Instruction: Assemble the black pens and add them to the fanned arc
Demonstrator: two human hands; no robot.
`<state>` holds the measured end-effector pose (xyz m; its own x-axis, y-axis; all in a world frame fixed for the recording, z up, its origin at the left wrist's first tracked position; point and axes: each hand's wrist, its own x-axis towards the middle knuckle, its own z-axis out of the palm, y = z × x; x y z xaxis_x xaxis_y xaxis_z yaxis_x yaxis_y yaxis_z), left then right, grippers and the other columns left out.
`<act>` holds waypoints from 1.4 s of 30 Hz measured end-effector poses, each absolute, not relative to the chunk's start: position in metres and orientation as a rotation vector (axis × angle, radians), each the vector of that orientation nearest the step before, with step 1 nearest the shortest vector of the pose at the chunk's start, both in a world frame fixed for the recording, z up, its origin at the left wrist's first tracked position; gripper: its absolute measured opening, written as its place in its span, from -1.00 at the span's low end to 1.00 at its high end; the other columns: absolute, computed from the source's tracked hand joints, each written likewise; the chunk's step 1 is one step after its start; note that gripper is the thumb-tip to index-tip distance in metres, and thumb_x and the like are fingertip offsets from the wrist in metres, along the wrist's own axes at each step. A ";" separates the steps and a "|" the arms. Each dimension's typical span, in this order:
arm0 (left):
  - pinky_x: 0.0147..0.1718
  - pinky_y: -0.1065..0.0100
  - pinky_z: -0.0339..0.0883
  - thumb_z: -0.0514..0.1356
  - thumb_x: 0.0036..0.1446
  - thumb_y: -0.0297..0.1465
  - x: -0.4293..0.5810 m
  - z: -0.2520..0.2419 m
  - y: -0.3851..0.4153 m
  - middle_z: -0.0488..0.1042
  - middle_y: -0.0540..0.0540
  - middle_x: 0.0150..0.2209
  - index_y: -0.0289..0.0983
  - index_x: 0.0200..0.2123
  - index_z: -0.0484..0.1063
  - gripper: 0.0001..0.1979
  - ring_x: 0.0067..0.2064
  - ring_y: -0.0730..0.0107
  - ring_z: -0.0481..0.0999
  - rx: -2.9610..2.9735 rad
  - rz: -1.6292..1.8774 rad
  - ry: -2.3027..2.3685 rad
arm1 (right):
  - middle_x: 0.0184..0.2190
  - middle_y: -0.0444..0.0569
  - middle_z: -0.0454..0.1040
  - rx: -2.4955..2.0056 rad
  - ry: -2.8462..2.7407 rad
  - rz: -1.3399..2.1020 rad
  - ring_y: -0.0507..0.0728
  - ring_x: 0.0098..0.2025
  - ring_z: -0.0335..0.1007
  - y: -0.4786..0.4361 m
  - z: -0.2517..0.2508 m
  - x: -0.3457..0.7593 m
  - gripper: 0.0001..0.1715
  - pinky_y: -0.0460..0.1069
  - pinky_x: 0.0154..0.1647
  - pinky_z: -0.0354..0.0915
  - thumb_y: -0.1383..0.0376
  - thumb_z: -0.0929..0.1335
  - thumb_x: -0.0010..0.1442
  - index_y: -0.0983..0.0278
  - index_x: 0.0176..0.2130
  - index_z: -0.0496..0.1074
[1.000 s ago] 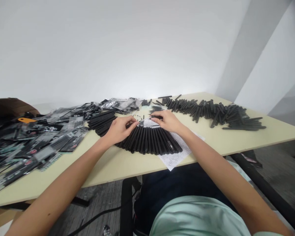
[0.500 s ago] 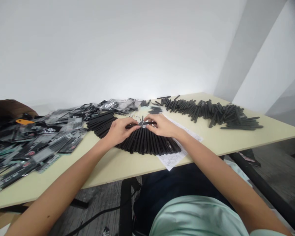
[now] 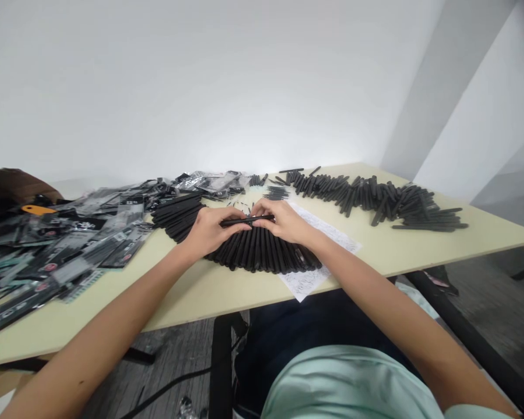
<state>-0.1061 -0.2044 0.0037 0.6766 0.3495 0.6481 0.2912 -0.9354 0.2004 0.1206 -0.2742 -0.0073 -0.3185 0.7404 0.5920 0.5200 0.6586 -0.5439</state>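
Note:
A thin black pen-like stick (image 3: pixel 247 221) lies level between my hands, above the near fan of black sticks (image 3: pixel 262 250). My left hand (image 3: pixel 210 230) pinches its left end between thumb and fingers. On its right end, my right hand (image 3: pixel 280 220) is closed in the same way. The fan rests partly on a white printed sheet (image 3: pixel 308 285). Another bundle of black sticks (image 3: pixel 177 215) lies just behind my left hand. Small dark pieces (image 3: pixel 277 192) are beyond my right hand.
Packaged items in clear and black sleeves (image 3: pixel 109 227) cover the table's left side, with an orange-handled tool (image 3: pixel 38 209) on them. A cardboard box (image 3: pixel 20 185) stands at far left. A long pile of black sticks (image 3: pixel 358 195) stretches along the right back of the table (image 3: pixel 419 247).
The two black parts in my hands, apart at the middle before, now meet in one straight line. My hands have come slightly closer together.

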 end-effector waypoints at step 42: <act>-0.18 0.36 0.45 0.26 0.23 -0.06 -0.111 0.007 -0.196 0.65 -0.09 -0.26 -0.26 -0.20 0.58 -0.63 -0.26 0.31 0.63 2.751 1.147 0.727 | -0.30 -0.06 0.47 -1.015 -1.636 0.643 0.02 -0.46 0.28 -0.265 -0.007 0.139 -0.51 -0.05 -0.42 0.26 0.01 0.49 0.13 0.28 -0.09 0.47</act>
